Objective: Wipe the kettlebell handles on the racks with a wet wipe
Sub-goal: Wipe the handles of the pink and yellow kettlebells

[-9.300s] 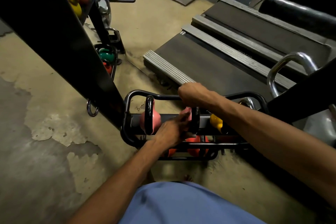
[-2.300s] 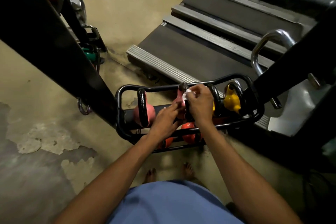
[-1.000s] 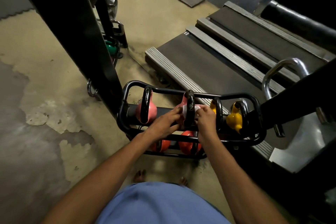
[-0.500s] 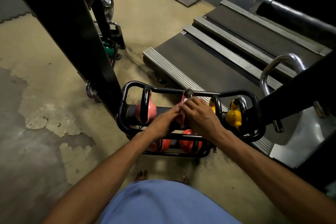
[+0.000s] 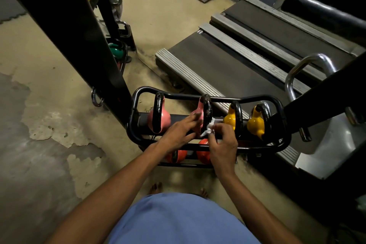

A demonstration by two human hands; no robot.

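My right grip (image 5: 222,144) is pinched closed on the crumpled wet wipe (image 5: 209,129), pressing it against the near foot of the handle (image 5: 207,109) of the second pink kettlebell (image 5: 196,119) in the rack (image 5: 263,145). That handle arches up and away from me, so I judge the stroke should run forward and upward. My left grip (image 5: 179,133), fingers straight, rests on the bell's left side.

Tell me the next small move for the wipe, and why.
Probably slide the wet wipe up the black handle toward its top: the right hand pinches it low on that handle, while the left hand rests on the pink kettlebell.
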